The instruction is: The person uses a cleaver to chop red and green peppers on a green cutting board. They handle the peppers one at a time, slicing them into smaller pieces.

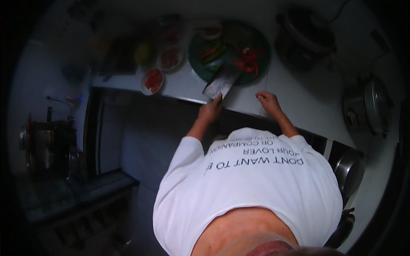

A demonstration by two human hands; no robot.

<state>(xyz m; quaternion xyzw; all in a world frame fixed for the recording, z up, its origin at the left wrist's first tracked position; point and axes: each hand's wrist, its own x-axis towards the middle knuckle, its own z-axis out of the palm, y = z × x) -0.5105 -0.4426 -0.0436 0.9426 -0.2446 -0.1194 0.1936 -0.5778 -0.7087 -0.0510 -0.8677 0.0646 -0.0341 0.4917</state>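
My left hand (209, 112) grips the handle of a cleaver (221, 85) at the counter's front edge. Its broad blade reaches over the near rim of a round green cutting board (197, 68). Cut red peppers (248, 65) lie on the board's right side, and green peppers (215, 55) with some red among them lie to the left. Right of the cleaver, my right hand (269, 102) hovers by the counter edge, short of the board. Its fingers are curled in, with nothing visible in them. The far part of the board is dim.
Left of the board are a white dish of red pieces (153, 81) and a bowl of reddish food (170, 58). A dark cooker (304, 41) stands at back right, a lidded pot (365, 105) nearer. A metal pan (349, 174) sits by my right side.
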